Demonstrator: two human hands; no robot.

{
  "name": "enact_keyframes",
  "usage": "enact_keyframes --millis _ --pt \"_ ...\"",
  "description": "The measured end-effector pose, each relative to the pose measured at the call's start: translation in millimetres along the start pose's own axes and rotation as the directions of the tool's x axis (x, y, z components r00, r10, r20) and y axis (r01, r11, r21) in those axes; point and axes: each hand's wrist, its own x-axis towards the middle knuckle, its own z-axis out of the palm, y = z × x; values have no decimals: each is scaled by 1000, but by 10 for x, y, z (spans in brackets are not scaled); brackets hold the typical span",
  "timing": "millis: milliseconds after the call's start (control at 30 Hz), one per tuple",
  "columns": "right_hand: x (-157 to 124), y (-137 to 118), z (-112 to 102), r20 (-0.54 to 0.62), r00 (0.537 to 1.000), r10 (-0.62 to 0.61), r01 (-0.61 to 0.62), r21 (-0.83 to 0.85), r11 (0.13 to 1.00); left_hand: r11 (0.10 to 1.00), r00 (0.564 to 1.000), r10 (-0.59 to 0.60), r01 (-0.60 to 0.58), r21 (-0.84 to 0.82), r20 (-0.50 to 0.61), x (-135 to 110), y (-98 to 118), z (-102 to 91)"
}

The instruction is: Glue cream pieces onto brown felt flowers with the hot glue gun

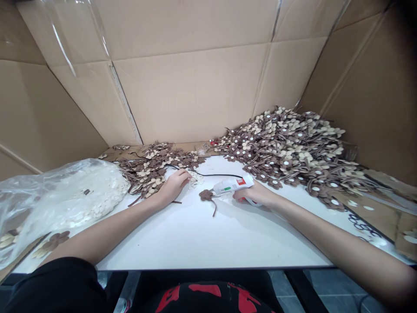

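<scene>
My right hand (249,194) is wrapped round the handle of a white and red hot glue gun (230,186). The gun points left, its nozzle at a brown felt flower (206,195) with a thin brown tail (214,208) lying on the white table (195,243). My left hand (177,184) is at a small pile of white discs (196,178), its fingers bent down and close together. What the fingertips hold, if anything, is too small to make out. Behind my left hand lies a heap of brown and cream flowers (151,171).
A large heap of flowers, many with white centres (286,148), fills the back right. On the left lies a clear plastic bag of white discs (87,191). A black cord (215,175) crosses behind the gun. Cardboard walls (192,87) enclose the table.
</scene>
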Motion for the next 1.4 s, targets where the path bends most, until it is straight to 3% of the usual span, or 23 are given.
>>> enact_keyframes --millis 1400 --pt "10 6 -30 39 999 -3 2 18 1000 998 997 59 -58 7 -41 0 -36 85"
